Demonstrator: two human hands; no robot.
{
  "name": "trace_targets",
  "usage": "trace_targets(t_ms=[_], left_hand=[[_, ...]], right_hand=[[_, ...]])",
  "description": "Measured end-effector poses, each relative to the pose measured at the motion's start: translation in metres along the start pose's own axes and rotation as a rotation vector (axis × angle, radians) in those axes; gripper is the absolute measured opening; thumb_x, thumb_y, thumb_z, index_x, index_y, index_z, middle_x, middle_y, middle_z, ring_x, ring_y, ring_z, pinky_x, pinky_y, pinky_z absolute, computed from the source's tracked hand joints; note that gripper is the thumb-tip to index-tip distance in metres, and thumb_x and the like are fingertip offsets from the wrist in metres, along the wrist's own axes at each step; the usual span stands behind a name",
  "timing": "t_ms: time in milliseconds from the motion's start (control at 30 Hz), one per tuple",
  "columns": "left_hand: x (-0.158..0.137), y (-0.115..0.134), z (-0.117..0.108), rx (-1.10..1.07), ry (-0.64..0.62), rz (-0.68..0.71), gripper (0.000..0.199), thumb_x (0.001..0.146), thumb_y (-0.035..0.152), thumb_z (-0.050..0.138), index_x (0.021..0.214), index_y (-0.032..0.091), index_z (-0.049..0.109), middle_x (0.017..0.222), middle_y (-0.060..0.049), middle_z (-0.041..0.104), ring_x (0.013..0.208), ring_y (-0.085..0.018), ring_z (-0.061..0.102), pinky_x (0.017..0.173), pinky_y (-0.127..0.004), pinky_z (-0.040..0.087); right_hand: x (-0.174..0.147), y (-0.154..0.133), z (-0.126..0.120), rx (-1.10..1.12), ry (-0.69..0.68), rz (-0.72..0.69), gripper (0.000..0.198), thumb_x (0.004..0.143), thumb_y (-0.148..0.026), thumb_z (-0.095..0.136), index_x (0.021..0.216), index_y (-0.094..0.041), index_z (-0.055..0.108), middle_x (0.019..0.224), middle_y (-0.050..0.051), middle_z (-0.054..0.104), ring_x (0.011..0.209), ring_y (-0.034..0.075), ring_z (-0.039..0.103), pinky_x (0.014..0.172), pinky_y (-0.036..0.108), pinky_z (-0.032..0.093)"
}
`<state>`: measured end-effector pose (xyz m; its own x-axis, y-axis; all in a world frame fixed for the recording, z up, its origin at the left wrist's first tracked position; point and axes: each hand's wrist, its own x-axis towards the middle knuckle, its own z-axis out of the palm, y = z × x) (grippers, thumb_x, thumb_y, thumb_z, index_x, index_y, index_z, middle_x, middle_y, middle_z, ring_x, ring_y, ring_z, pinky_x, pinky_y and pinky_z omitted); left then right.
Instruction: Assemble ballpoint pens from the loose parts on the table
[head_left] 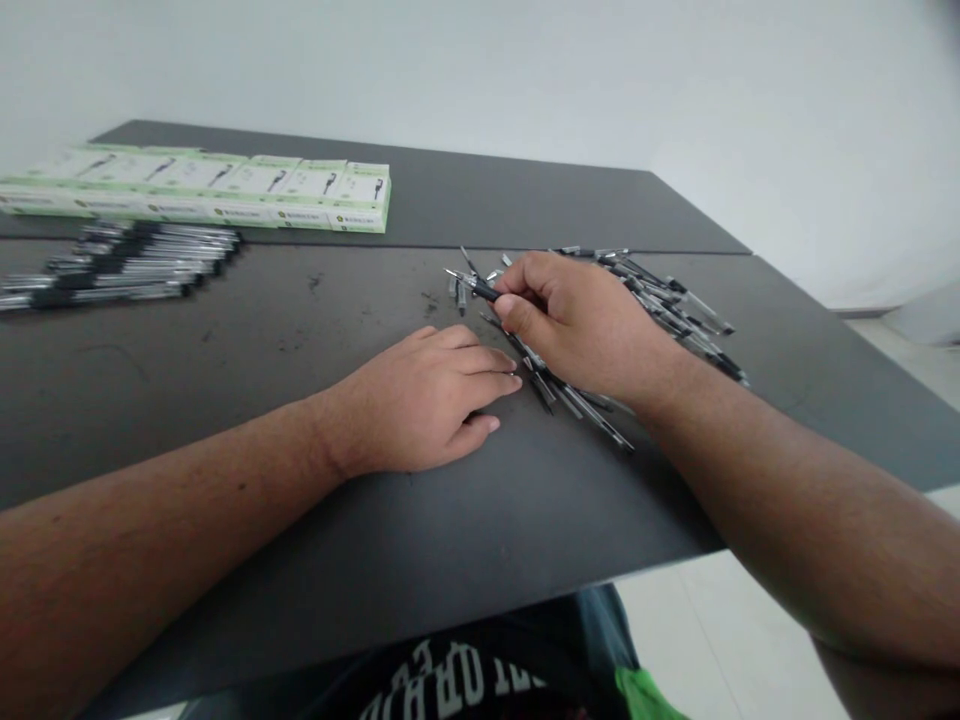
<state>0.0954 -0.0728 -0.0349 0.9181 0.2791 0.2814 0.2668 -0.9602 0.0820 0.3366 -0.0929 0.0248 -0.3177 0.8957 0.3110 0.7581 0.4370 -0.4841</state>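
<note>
Between the thumb and fingers of my right hand (574, 315) is a pen (484, 290) with a black grip, its bare tip pointing left. Below that hand, several thin pen parts (577, 395), perhaps refills, lie in a loose bunch on the table. My left hand (439, 400) rests palm down on the dark table, fingers stretched toward the bunch and holding nothing that I can see. A few small clear caps (457, 295) lie beyond, near the pen's tip.
A pile of clear and black pen parts (690, 320) spreads to the right. At the left lie several assembled-looking pens (127, 265) in a row. Behind them stands a row of green and white boxes (300, 195). The dark table (450, 560) ends at its front edge close to my body.
</note>
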Motion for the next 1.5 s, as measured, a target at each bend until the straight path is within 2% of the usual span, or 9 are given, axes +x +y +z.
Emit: trace_targets(t_ms=[167,300,433,667,833,967,1167,1300,1500], left_hand=[[-0.01,-0.011,-0.001,0.003,0.092,0.088,0.034,0.121,0.025,0.056,0.13,0.016,0.087,0.134,-0.011,0.09,0.123,-0.029,0.079,0.117,-0.045,0.059],[-0.018,-0.015,-0.008,0.01,0.048,0.02,0.033,0.121,0.023,0.057,0.131,0.018,0.088,0.127,-0.009,0.092,0.121,-0.027,0.08,0.115,-0.04,0.057],[-0.021,-0.016,-0.015,-0.007,-0.007,-0.034,0.035,0.119,0.022,0.056,0.128,0.018,0.09,0.125,-0.009,0.092,0.12,-0.029,0.081,0.115,-0.042,0.058],[-0.021,-0.017,-0.017,-0.047,-0.031,-0.087,0.033,0.109,0.013,0.059,0.122,0.022,0.089,0.122,-0.006,0.091,0.122,-0.028,0.08,0.117,-0.04,0.057],[-0.019,-0.015,-0.019,-0.054,-0.056,-0.104,0.025,0.111,0.018,0.062,0.115,0.023,0.086,0.116,-0.006,0.089,0.115,-0.028,0.079,0.112,-0.041,0.057],[-0.018,-0.016,-0.021,-0.057,-0.057,-0.169,0.021,0.111,0.023,0.064,0.119,0.022,0.084,0.117,-0.008,0.088,0.114,-0.03,0.078,0.107,-0.043,0.058],[-0.017,-0.022,-0.021,-0.069,-0.06,-0.162,0.021,0.112,0.03,0.065,0.113,0.024,0.086,0.113,-0.008,0.088,0.114,-0.031,0.078,0.11,-0.046,0.056],[-0.017,-0.023,-0.018,-0.079,-0.039,-0.15,0.023,0.112,0.028,0.063,0.109,0.024,0.086,0.109,-0.008,0.087,0.11,-0.03,0.078,0.107,-0.046,0.055],[-0.016,-0.02,-0.016,-0.089,-0.008,-0.165,0.015,0.107,0.022,0.066,0.1,0.023,0.079,0.104,-0.007,0.082,0.101,-0.027,0.075,0.103,-0.043,0.055]], right_hand=[[-0.001,0.001,0.001,-0.015,-0.007,-0.012,0.016,0.108,-0.034,0.063,0.106,-0.024,0.075,0.091,0.004,0.077,0.082,0.023,0.062,0.08,0.039,0.044],[-0.001,0.0,0.002,-0.033,-0.029,-0.024,0.019,0.108,-0.036,0.062,0.109,-0.023,0.076,0.091,0.004,0.077,0.08,0.023,0.061,0.08,0.039,0.044],[-0.003,-0.002,0.002,-0.054,-0.053,-0.014,0.02,0.109,-0.037,0.063,0.111,-0.023,0.078,0.091,0.004,0.077,0.08,0.024,0.061,0.08,0.039,0.044],[-0.005,-0.002,0.004,-0.06,-0.066,-0.022,0.021,0.108,-0.036,0.063,0.112,-0.023,0.079,0.087,0.003,0.076,0.076,0.023,0.059,0.077,0.038,0.043],[-0.005,-0.001,0.005,-0.054,-0.078,-0.044,0.022,0.108,-0.036,0.062,0.112,-0.022,0.079,0.088,0.004,0.075,0.076,0.023,0.06,0.078,0.038,0.043],[-0.005,-0.002,0.005,-0.058,-0.084,-0.044,0.022,0.108,-0.035,0.062,0.113,-0.023,0.079,0.087,0.003,0.075,0.076,0.023,0.06,0.078,0.038,0.042],[-0.005,-0.002,0.005,-0.064,-0.087,-0.048,0.021,0.107,-0.036,0.062,0.111,-0.023,0.078,0.089,0.004,0.077,0.078,0.024,0.061,0.077,0.038,0.043],[-0.006,-0.002,0.005,-0.064,-0.088,-0.053,0.021,0.108,-0.036,0.061,0.111,-0.024,0.078,0.09,0.004,0.077,0.079,0.024,0.063,0.077,0.038,0.043],[-0.006,-0.003,0.005,-0.085,-0.11,-0.038,0.021,0.109,-0.035,0.062,0.114,-0.024,0.079,0.09,0.004,0.078,0.08,0.025,0.064,0.077,0.038,0.043]])
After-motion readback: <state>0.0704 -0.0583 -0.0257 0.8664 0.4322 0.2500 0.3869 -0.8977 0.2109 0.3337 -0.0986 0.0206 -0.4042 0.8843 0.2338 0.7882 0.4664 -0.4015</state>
